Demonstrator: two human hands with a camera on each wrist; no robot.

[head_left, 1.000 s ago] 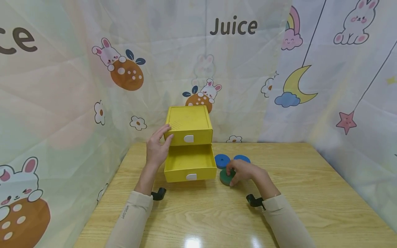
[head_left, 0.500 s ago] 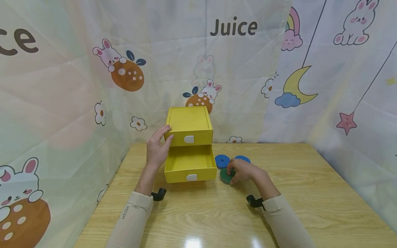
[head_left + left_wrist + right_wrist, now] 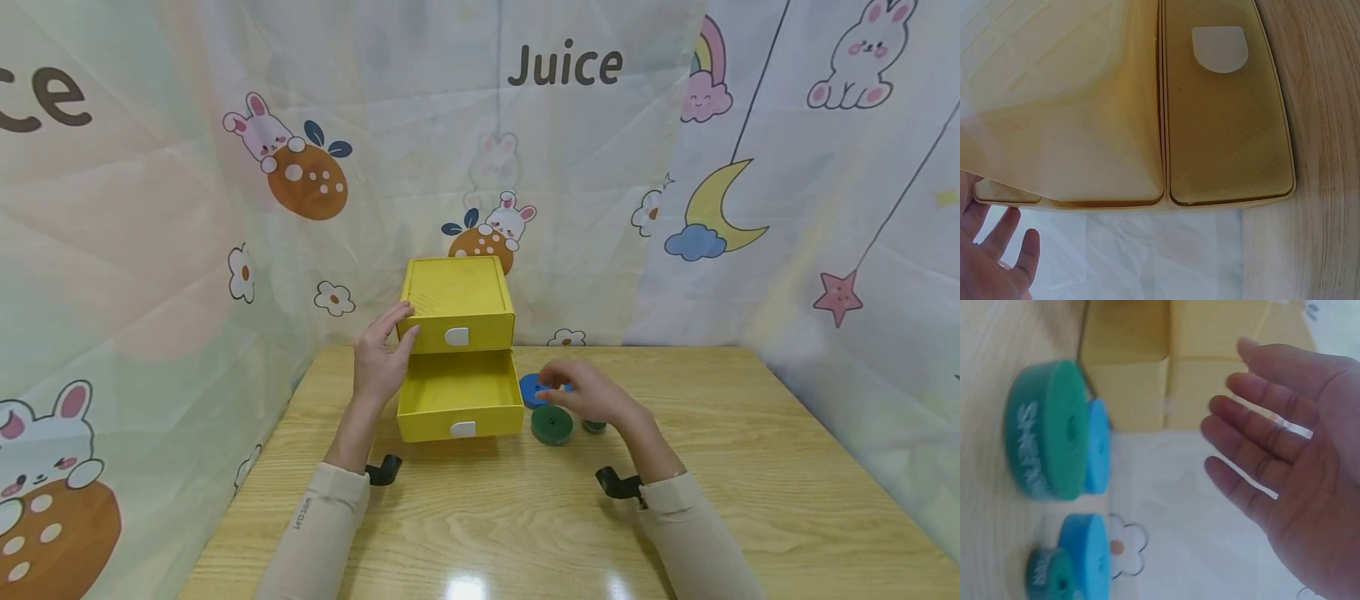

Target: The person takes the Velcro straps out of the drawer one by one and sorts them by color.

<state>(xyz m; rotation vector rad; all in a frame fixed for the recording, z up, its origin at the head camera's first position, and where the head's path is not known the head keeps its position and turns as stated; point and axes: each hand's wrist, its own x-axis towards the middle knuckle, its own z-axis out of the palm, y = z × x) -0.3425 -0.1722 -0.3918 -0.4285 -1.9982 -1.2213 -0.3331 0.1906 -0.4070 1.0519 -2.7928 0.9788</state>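
My left hand (image 3: pixel 380 358) rests at the upper left front corner of a yellow drawer cabinet (image 3: pixel 461 287), fingers along its side and thumb by the front. The cabinet's middle drawer (image 3: pixel 461 423) is pulled out, its visible inside bare. My right hand (image 3: pixel 588 392) hovers with spread, loosely bent fingers, holding nothing. In front of it lies a thick green disc (image 3: pixel 552 426) with a small centre hole and white lettering on its side. Behind that sits a blue disc (image 3: pixel 531 390), partly covered by the fingers. A smaller green disc (image 3: pixel 1050 575) and another blue disc (image 3: pixel 1087 556) show in the right wrist view.
Below the pulled-out drawer, a closed bottom drawer (image 3: pixel 1229 125) with a white tab shows in the left wrist view. Everything stands on a wooden table (image 3: pixel 480 533). A printed cloth (image 3: pixel 600 208) hangs behind it and at both sides.
My right hand has let go of the larger green disc and lifted up and back, uncovering it and the small green disc. My left hand and the cabinet have stayed put.
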